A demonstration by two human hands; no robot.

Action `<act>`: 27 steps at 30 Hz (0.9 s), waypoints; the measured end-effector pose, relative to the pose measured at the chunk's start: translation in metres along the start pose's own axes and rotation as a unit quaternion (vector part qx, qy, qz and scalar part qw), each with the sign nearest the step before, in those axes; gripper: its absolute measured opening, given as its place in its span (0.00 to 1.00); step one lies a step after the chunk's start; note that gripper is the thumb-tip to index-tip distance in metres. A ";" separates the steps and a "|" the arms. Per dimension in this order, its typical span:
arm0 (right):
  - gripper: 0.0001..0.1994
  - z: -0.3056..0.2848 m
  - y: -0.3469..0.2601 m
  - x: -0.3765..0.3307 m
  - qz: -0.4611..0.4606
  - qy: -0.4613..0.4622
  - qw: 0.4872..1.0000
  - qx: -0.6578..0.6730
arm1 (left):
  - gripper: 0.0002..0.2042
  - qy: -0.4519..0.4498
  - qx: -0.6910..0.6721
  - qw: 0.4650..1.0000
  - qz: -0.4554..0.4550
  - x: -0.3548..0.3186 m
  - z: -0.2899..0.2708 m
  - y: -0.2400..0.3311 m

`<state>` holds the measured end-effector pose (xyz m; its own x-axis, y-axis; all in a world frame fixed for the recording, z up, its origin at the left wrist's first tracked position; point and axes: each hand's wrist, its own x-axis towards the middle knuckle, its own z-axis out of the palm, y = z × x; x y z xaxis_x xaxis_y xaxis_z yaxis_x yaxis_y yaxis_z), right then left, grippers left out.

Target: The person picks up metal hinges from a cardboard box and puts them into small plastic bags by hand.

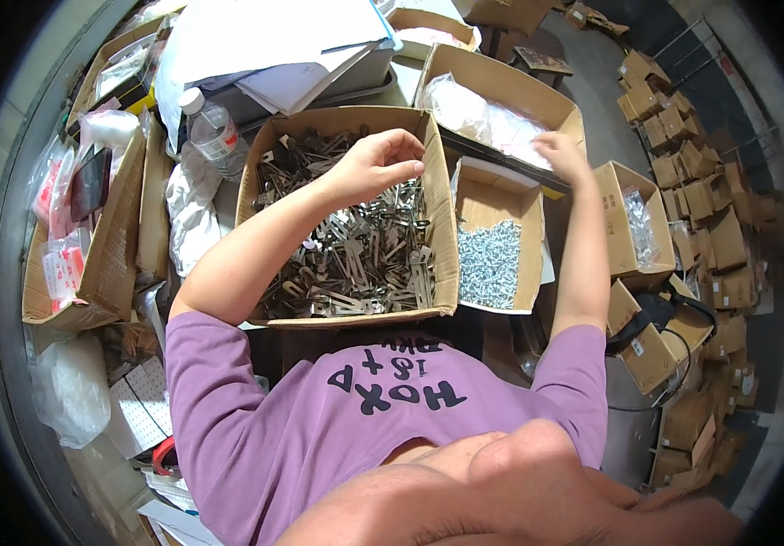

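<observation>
My left hand (381, 166) hovers over the far right part of a cardboard box (446, 282) full of flat metal clips (355, 259). Its fingers are bent, with a gap to the thumb, and nothing shows between them. At the back right, my right hand (563, 156) reaches into a long carton (551, 86) of clear plastic bags (515, 135). Its bent fingertips close on the edge of a bag; the exact grip is partly hidden. Small silver screws (490, 264) lie in a shallower carton (526, 278) between the box of clips and my right forearm.
A plastic bottle (214, 132) stands left of the clip box, by a white cloth (193, 205). Papers (273, 55) cover a grey bin behind. Far left, a phone (91, 185) rests in a carton (119, 250). Cardboard boxes (728, 237) pile up on the right.
</observation>
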<state>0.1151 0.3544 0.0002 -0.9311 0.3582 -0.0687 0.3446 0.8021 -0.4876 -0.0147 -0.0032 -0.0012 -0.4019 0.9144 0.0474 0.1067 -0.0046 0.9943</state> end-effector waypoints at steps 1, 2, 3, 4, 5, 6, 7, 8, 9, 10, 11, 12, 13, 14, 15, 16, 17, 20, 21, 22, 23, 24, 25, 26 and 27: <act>0.13 0.021 0.029 0.015 -0.098 0.001 0.993 -0.072 | 0.16 -0.008 0.014 1.000 -0.005 0.005 0.002 -0.001; 0.12 0.032 0.022 0.023 -0.128 -0.035 0.988 -0.076 | 0.16 -0.004 0.028 1.000 -0.011 0.004 0.000 -0.003; 0.14 0.029 0.018 0.032 -0.044 -0.101 0.991 -0.079 | 0.16 0.002 0.040 0.999 -0.016 0.004 -0.002 -0.006; 0.16 0.025 0.014 0.041 0.042 -0.166 0.982 -0.081 | 0.16 0.004 0.052 0.998 -0.016 0.005 -0.004 -0.009; 0.16 0.025 0.011 0.047 0.039 -0.168 0.982 -0.083 | 0.15 0.026 0.044 0.999 0.006 0.003 -0.002 -0.009; 0.17 0.024 0.009 0.053 0.092 -0.217 0.964 -0.123 | 0.14 0.047 0.035 0.998 0.029 0.003 -0.001 -0.009; 0.17 0.024 0.008 0.056 0.146 -0.265 0.939 -0.162 | 0.14 0.050 0.033 0.998 0.029 0.002 -0.002 -0.009; 0.17 0.027 0.017 0.056 0.146 -0.266 0.939 -0.163 | 0.15 0.033 0.048 0.998 0.006 0.003 -0.003 -0.005; 0.17 0.029 0.030 0.052 0.112 -0.187 0.969 -0.112 | 0.15 0.015 0.063 0.998 -0.015 0.004 -0.004 -0.002; 0.16 0.030 0.044 0.048 0.078 -0.107 0.989 -0.059 | 0.15 0.013 0.060 0.998 -0.014 0.006 -0.003 -0.002; 0.16 0.030 0.042 0.046 0.076 -0.111 0.989 -0.062 | 0.15 0.012 0.058 0.998 -0.001 0.006 -0.003 -0.003; 0.15 0.030 0.041 0.042 0.054 -0.015 0.998 0.006 | 0.15 0.011 0.056 0.998 0.012 0.005 -0.003 -0.005; 0.14 0.029 0.040 0.036 0.032 0.080 0.994 0.074 | 0.15 0.015 0.052 0.998 0.011 0.006 -0.003 -0.007; 0.13 0.022 0.007 0.026 0.049 0.123 0.988 0.073 | 0.15 0.034 0.058 0.997 0.026 0.004 -0.005 -0.012; 0.10 0.021 0.004 0.021 0.038 0.183 0.981 0.059 | 0.15 0.042 0.065 0.996 0.045 0.005 -0.003 -0.012; 0.06 0.020 0.002 0.017 0.025 0.241 0.969 0.045 | 0.15 0.043 0.063 0.996 0.045 0.006 -0.003 -0.011; 0.06 0.020 -0.003 0.014 0.024 0.239 0.970 0.044 | 0.16 0.039 0.074 0.996 0.042 0.005 -0.003 -0.007; 0.07 0.021 -0.011 0.012 0.049 0.272 0.961 0.018 | 0.17 0.033 0.078 0.996 0.039 0.004 -0.003 -0.007; 0.07 0.021 -0.007 0.012 0.051 0.279 0.959 0.024 | 0.17 0.028 0.072 0.996 0.040 0.005 -0.003 -0.007; 0.07 0.020 -0.005 0.013 0.053 0.287 0.956 0.030 | 0.17 0.028 0.071 0.996 0.040 0.005 -0.003 -0.007; 0.07 0.020 -0.006 0.013 0.053 0.286 0.956 0.031 | 0.16 0.017 0.082 0.996 0.035 0.005 -0.003 -0.006; 0.07 0.019 -0.007 0.013 0.058 0.284 0.954 0.073 | 0.16 0.006 0.093 0.995 0.029 0.005 -0.004 -0.005; 0.08 0.017 -0.008 0.012 0.064 0.283 0.950 0.116 | 0.16 0.006 0.093 0.995 0.029 0.006 -0.003 -0.004; 0.08 0.018 -0.015 0.010 0.063 0.282 0.950 0.116 | 0.16 0.008 0.093 0.995 0.028 0.006 -0.003 -0.004; 0.09 0.020 -0.029 0.006 0.014 0.322 0.943 0.079 | 0.16 0.012 0.093 0.995 0.027 0.006 -0.003 -0.004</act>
<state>0.0974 0.3237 -0.0033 -0.6387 0.6349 0.4348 0.2980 0.7250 -0.6209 -0.0198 0.0010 -0.0048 -0.4118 0.9052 0.1052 0.2951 0.0233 0.9552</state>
